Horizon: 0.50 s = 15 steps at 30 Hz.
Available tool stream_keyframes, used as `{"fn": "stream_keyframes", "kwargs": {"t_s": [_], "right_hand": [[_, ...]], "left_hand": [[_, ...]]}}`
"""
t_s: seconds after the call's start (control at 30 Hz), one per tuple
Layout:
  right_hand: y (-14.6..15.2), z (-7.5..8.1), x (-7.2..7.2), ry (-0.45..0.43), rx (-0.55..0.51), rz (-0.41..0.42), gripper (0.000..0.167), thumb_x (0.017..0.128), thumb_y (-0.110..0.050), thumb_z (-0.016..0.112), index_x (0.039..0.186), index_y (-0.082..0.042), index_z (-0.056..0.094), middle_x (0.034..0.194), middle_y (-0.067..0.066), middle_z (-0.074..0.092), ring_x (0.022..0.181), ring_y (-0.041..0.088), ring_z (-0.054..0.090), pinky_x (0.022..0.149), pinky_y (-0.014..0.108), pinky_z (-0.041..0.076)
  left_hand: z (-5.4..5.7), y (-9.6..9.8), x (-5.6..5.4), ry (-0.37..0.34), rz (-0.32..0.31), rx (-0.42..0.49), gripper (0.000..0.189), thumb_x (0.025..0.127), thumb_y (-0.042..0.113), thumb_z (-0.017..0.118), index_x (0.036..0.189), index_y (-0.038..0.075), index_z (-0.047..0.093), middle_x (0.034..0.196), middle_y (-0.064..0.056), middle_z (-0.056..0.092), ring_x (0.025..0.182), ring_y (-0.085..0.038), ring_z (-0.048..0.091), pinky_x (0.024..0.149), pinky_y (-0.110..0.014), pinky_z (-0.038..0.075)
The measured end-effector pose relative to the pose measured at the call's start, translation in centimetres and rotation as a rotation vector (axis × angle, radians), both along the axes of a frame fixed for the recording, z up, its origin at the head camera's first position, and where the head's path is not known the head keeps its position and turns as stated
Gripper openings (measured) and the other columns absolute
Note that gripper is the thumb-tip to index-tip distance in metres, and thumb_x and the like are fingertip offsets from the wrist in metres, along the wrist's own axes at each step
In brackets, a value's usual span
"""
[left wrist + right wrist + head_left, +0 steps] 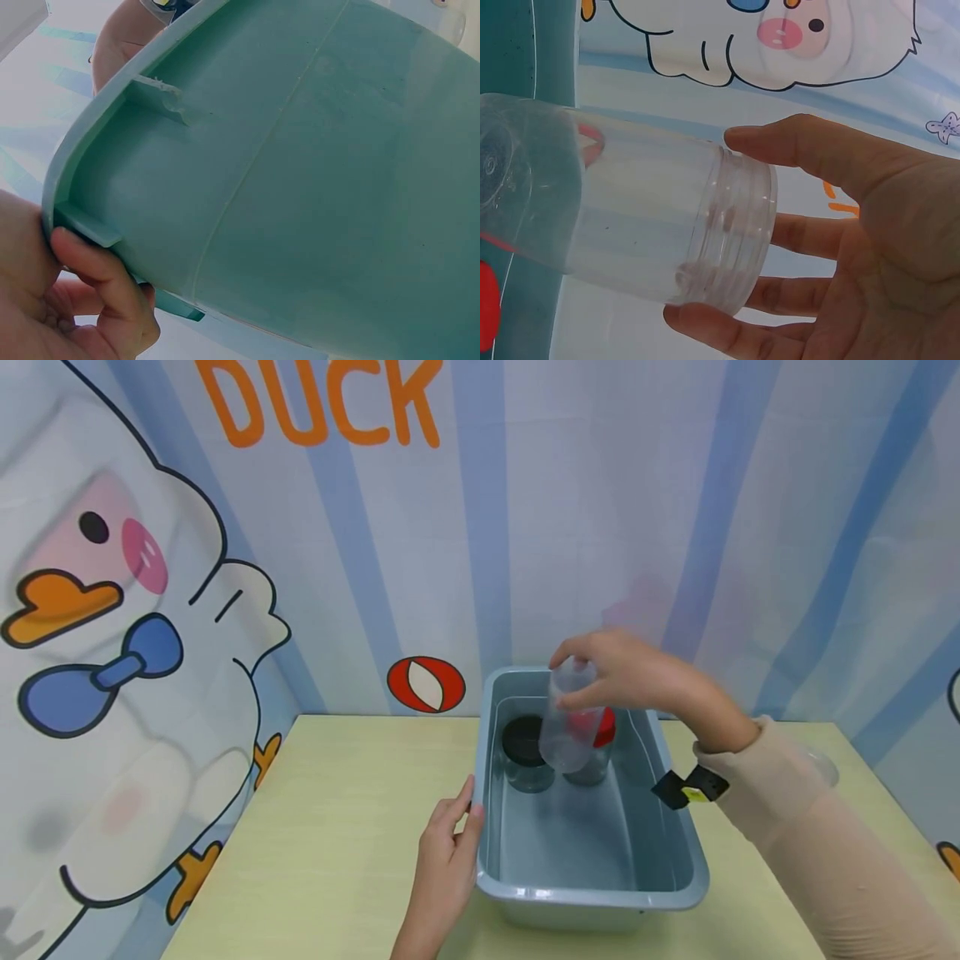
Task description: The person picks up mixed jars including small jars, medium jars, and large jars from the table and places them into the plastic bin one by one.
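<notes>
A grey-blue plastic bin (592, 897) stands on the table. My left hand (447, 860) holds its left rim, with curled fingertips (94, 259) against the underside in the left wrist view. Over the bin's far part, my right hand (630, 672) grips a clear, lidless plastic jar (567, 739) by its threaded neck. In the right wrist view the jar (645, 210) shows a see-through body, with thumb and fingers around the neck. Below and beside it in the bin stand a jar with a black lid (523, 739) and a jar with a red lid (604, 728), partly hidden by the held jar.
The pale yellow table (360, 810) runs back to a printed duck curtain (585, 527). A clear rounded object (823, 768) lies on the table at the right, partly hidden by my right sleeve (817, 835). A small black device (690, 787) sits on the right wrist.
</notes>
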State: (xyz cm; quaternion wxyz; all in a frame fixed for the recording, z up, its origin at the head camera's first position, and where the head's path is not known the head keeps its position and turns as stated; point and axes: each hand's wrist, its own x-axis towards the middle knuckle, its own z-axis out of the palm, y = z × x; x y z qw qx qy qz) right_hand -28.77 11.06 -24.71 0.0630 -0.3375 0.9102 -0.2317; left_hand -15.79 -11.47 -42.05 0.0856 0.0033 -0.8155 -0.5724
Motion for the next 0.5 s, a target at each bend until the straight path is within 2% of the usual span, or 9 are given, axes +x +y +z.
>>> {"fn": "stream_keyframes", "kwargs": {"t_s": [0.17,0.5], "right_hand": [[-0.6,-0.5,0.0,-0.011,-0.016,0.023,0.042,0.088,-0.024,0.075,0.124,-0.005,0.065,0.124,0.013,0.063,0.115,0.033,0.056,0.086,0.047,0.054],[-1.7,-1.4,-0.1,-0.017,-0.001,0.049,0.040,0.088,-0.024,0.075,0.122,-0.005,0.066,0.124,0.012,0.064,0.115,0.034,0.056,0.078,0.039,0.058]], "left_hand": [[0.0,0.0,0.1,0.000,0.002,-0.002,0.052,0.106,0.032,0.050,0.150,0.005,0.042,0.115,-0.008,0.056,0.111,-0.022,0.053,0.092,-0.032,0.054],[0.1,0.0,0.1,-0.004,-0.001,0.006,0.051,0.106,0.029,0.050,0.150,0.005,0.042,0.115,-0.009,0.055,0.110,-0.021,0.054,0.092,-0.032,0.054]]}}
